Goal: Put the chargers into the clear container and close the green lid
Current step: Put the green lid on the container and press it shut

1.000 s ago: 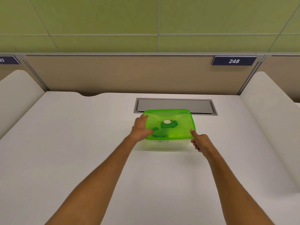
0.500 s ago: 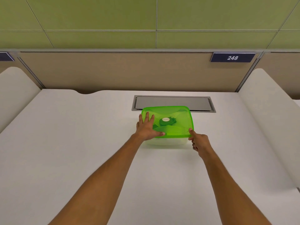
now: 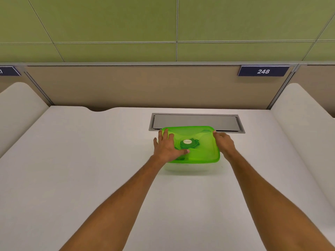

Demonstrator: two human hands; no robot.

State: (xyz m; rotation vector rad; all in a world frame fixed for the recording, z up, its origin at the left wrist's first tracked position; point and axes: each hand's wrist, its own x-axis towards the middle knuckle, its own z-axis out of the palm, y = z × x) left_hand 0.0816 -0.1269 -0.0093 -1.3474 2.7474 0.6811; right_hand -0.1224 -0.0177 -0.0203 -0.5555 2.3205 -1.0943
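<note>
Fingers (image 3: 165, 136) of both hands spread flat on translucent green lid (image 3: 203, 149), round dark-green centre valve, clear container (image 3: 188, 168) beneath

on the partition in front of me, up at the right, a dark blue plate (image 3: 263, 71) carries the white number 248. at the far left edge another dark blue plate (image 3: 8, 71) is cut off by the frame, and only a scrap of a white character shows, too little for me to read. the round pale sticker (image 3: 187, 141) in the middle of the green lid (image 3: 204, 151) under my hands has small print on it, but it is too blurred to make out.
</note>
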